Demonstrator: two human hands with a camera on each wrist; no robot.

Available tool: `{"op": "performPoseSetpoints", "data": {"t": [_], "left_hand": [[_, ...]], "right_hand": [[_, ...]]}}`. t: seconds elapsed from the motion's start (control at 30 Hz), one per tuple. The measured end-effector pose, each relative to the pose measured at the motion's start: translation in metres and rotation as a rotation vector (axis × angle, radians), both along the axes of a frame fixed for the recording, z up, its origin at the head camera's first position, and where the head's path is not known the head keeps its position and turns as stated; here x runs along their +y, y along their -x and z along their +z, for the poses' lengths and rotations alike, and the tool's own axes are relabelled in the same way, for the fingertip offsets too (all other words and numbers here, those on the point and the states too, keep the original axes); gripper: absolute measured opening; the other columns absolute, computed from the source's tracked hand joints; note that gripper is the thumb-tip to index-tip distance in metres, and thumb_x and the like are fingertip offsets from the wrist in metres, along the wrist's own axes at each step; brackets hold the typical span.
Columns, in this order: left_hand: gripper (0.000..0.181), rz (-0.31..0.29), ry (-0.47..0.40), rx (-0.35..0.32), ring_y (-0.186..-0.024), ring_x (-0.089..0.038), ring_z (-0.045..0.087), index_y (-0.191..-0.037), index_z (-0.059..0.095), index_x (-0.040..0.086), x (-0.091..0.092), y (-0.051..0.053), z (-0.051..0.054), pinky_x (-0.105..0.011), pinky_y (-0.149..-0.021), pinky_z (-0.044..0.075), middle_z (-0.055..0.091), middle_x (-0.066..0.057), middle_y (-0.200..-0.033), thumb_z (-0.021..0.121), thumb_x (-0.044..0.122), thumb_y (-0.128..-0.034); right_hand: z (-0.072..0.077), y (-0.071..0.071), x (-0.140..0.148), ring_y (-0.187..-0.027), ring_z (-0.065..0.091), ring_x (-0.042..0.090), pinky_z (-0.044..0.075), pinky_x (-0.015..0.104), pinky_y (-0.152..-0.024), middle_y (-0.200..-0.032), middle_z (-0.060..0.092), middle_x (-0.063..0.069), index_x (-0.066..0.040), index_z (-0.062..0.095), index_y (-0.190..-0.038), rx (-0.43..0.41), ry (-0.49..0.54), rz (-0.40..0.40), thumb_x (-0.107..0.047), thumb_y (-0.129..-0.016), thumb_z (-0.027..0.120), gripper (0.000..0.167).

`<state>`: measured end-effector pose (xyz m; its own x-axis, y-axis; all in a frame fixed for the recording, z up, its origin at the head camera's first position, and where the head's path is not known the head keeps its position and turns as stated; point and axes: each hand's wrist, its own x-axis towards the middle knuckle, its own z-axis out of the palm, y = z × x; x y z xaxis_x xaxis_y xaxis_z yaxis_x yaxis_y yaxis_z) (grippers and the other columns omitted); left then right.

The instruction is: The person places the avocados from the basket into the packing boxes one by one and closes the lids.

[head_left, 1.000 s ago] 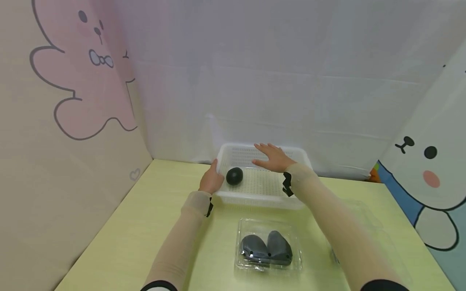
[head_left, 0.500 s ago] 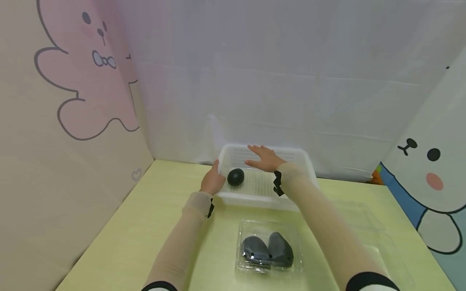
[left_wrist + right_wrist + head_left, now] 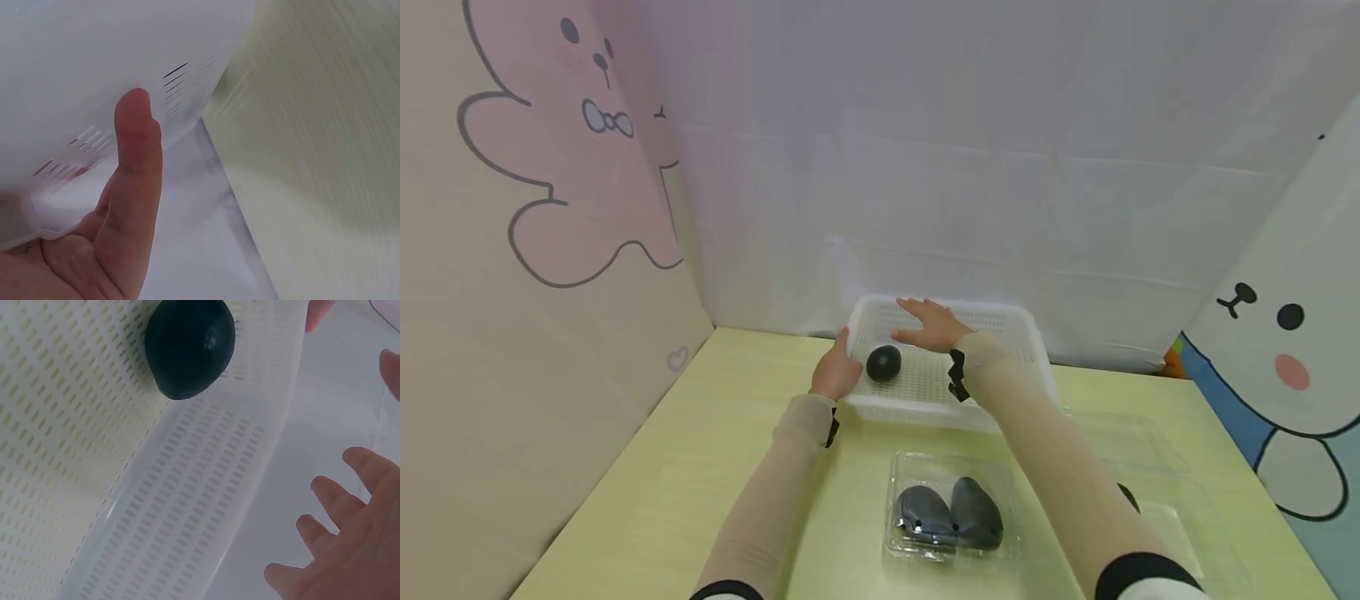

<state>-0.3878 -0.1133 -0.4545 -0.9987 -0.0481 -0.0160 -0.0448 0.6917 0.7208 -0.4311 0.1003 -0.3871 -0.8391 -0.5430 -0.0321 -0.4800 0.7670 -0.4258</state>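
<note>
A white slotted plastic basket (image 3: 955, 412) stands against the back wall. One dark, smooth avocado (image 3: 883, 363) lies in its left part; the right wrist view shows the avocado's tapered end. My left hand (image 3: 837, 369) grips the basket's left side, and in the left wrist view its thumb (image 3: 139, 137) lies along the outer wall. The fingers are mostly hidden there. My right hand (image 3: 931, 325) hovers over the back of the basket, fingers spread, holding nothing. In the right wrist view the right hand (image 3: 350, 537) is apart from the avocado.
A clear plastic box (image 3: 1011, 500) with two dark grey rounded pieces sits in front of the basket. At the right, partly behind my right forearm, lies an opened clear container (image 3: 1195, 517), with a dark thing (image 3: 1128, 497) partly showing. Walls border the yellow table (image 3: 700, 467).
My right hand has moved left above the basket, fingers still spread. The left hand keeps its grip on the side. More of the container at the right shows now.
</note>
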Motion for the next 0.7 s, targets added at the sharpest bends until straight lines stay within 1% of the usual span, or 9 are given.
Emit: {"op": "performPoseSetpoints", "data": {"t": [0.2, 0.3, 0.43, 0.53, 0.7], "left_hand": [[0.075, 0.013, 0.001, 0.002, -0.121, -0.035, 0.052, -0.155, 0.020, 0.011, -0.001, -0.001, -0.001, -0.050, -0.099, 0.040, 0.045, -0.019, -0.145, 0.051, 0.008, -0.0871], [0.075, 0.014, -0.006, 0.001, -0.120, -0.035, 0.053, -0.156, 0.020, 0.011, 0.000, -0.001, -0.002, -0.051, -0.099, 0.040, 0.045, -0.019, -0.145, 0.052, 0.008, -0.0876], [0.075, 0.017, -0.010, -0.012, -0.120, -0.035, 0.053, -0.156, 0.019, 0.013, 0.001, -0.002, -0.002, -0.051, -0.098, 0.040, 0.045, -0.019, -0.146, 0.052, 0.008, -0.0884], [0.075, 0.026, -0.011, -0.018, -0.120, -0.034, 0.053, -0.156, 0.020, 0.013, 0.002, -0.002, -0.002, -0.050, -0.098, 0.040, 0.045, -0.019, -0.145, 0.052, 0.009, -0.0885], [0.074, 0.004, 0.012, 0.016, -0.118, -0.037, 0.054, -0.155, 0.021, 0.009, 0.003, -0.004, -0.002, -0.051, -0.095, 0.043, 0.049, -0.021, -0.142, 0.052, 0.008, -0.0885]], "right_hand": [[-0.006, 0.002, -0.007, -0.144, 0.017, 0.042, 0.012, 0.063, -0.111, -0.157, 0.025, 0.017, -0.009, 0.025, -0.154, 0.020, -0.021, 0.019, -0.044, -0.094, 0.055, 0.076], [-0.008, 0.001, -0.010, -0.144, 0.017, 0.041, 0.012, 0.064, -0.111, -0.157, 0.025, 0.016, -0.008, 0.026, -0.154, 0.009, -0.022, 0.026, -0.043, -0.094, 0.057, 0.076], [-0.011, 0.001, -0.013, -0.144, 0.015, 0.041, 0.010, 0.065, -0.111, -0.158, 0.024, 0.016, -0.010, 0.025, -0.154, -0.029, -0.029, 0.030, -0.043, -0.093, 0.059, 0.078], [-0.015, 0.002, -0.016, -0.144, 0.015, 0.042, 0.010, 0.064, -0.111, -0.158, 0.025, 0.015, -0.010, 0.025, -0.154, -0.040, -0.031, 0.033, -0.042, -0.093, 0.060, 0.078], [-0.016, 0.001, -0.023, -0.145, 0.014, 0.039, 0.010, 0.061, -0.112, -0.158, 0.024, 0.013, -0.014, 0.025, -0.155, -0.055, -0.041, 0.010, -0.041, -0.092, 0.062, 0.077]]}}
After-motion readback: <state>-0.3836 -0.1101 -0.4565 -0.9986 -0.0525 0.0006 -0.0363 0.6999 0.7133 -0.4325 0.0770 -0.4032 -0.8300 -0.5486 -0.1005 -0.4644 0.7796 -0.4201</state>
